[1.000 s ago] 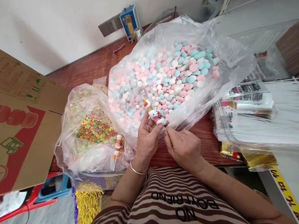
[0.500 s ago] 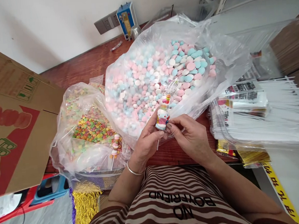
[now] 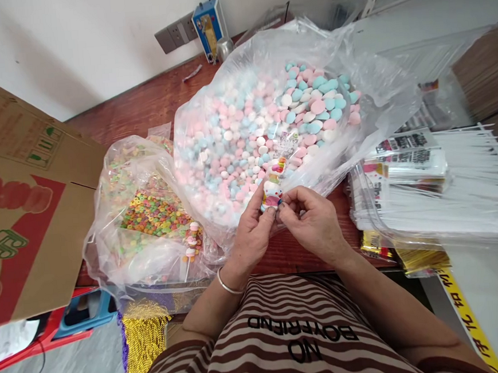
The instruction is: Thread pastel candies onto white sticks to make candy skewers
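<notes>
Head view: at far left a cardboard box point(image 3: 17, 193) stands tilted, walling off that side. Beside it slumps a smaller clear bag point(image 3: 101, 232) of multicoloured candy rings point(image 3: 156, 214), with a skewer of pink-and-white candies point(image 3: 192, 242) on its right part. Gold strands point(image 3: 146, 338) hang below that bag. At the wall are a socket strip point(image 3: 177, 36) and a blue device point(image 3: 209, 28).

In the middle, the left hand point(image 3: 250, 232), wearing a bangle point(image 3: 228, 283), pinches a wrapped candy figure point(image 3: 272, 195) between thumb and curled fingers, in front of the large bag point(image 3: 383, 92) of pastel candy discs point(image 3: 312, 107). The right hand point(image 3: 314, 221) is half curled, thumb and forefinger nipping the figure's lower right edge.

Rightward, printed packets point(image 3: 414, 153) and white sticks point(image 3: 469, 192) crowd close.

The red-brown table point(image 3: 147, 99) ends just before the striped shirt point(image 3: 285, 316); bare wood shows as a narrow strip under the wrists and more broadly behind the smaller bag. The large bag's ruffled mouth blocks reach to the right rear.
</notes>
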Demonstrator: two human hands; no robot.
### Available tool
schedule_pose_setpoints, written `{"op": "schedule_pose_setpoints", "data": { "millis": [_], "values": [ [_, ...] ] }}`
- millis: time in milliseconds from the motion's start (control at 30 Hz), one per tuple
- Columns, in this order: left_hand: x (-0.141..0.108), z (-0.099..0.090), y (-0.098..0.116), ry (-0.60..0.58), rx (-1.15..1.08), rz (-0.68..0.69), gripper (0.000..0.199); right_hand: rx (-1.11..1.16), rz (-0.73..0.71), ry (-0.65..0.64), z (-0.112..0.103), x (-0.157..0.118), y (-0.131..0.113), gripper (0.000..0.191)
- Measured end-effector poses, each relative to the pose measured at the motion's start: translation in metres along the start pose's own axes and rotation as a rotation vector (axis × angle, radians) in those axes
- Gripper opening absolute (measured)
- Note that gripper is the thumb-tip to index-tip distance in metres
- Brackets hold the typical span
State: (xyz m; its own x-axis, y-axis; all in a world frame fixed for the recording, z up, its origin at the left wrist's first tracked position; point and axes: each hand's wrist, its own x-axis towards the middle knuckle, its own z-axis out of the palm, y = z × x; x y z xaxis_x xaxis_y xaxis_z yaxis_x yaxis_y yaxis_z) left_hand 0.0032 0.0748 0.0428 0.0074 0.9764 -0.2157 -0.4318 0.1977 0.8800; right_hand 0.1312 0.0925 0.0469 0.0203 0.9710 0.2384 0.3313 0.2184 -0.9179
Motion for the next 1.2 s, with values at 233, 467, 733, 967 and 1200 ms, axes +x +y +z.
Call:
{"op": "schedule_pose_setpoints", "data": {
  "millis": [233,467,733,967,1200],
  "values": [
    [0.004,0.002,-0.006,0.063,0.011,0.061,0.050,-0.093,-0.113,-0.051,0.001,-0.001,0.002,0.013],
    [0.005,0.007,-0.001,0.064,-0.054,0.063,0.045,0.023,-0.117,-0.098,-0.003,0.005,0.006,0.012],
    [0.010,0.011,0.015,-0.020,-0.295,-0.164,0.041,0.407,0.082,-0.386,-0.017,0.018,0.010,0.015],
    [0.027,0.016,0.013,0.075,-0.437,-0.046,0.020,0.022,-0.097,-0.185,-0.006,0.002,0.009,0.008],
    [0.022,0.015,0.017,0.147,-0.420,0.093,0.027,-0.353,-0.475,0.043,0.005,-0.025,0.003,0.025]
  ]
}}
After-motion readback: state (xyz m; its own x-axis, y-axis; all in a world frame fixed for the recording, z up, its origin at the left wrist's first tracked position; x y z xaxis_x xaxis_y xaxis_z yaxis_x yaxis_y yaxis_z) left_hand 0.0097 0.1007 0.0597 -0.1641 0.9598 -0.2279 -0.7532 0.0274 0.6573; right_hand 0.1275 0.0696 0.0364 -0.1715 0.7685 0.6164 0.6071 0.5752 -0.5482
